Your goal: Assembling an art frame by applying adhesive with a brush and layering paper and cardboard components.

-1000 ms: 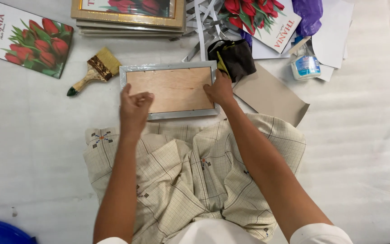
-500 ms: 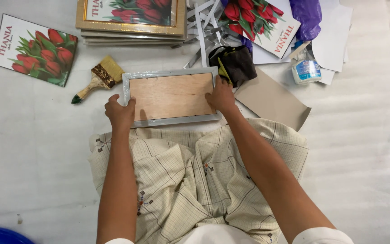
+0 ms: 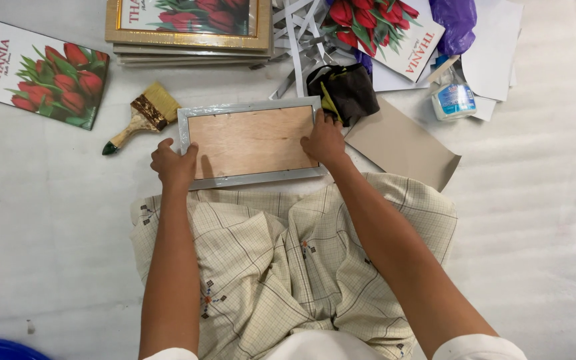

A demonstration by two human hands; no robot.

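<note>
While the checked cream cloth (image 3: 281,267) over the lap fills the near view, both bare forearms reach out to a rectangular frame (image 3: 251,142) lying face down on the pale, faintly ribbed floor (image 3: 535,220) just beyond the knees. Its back is a smooth plywood panel, edged by a silvery grey moulding. The left hand (image 3: 173,163) grips the frame's left end near the lower corner, fingers curled over the moulding with the thumb on the wood. The right hand (image 3: 324,140) presses on the right end, fingers together and bent over the edge. Beside the right hand lies a flat brown card (image 3: 405,148), and a crumpled dark cloth (image 3: 345,90) touches the frame's far right corner. Left of the frame rests a flat brush (image 3: 141,119) with blond bristles, a rusty ferrule and a green-tipped handle. Farther off stand a small glue bottle (image 3: 453,99), a tulip print (image 3: 45,75) at far left, a stack of gilt frames (image 3: 188,30), grey strips (image 3: 298,40) and a second print (image 3: 395,30). Compared with a second ago, the left hand has slid from the panel's near edge out to the left end; the right hand has stayed at its end
</note>
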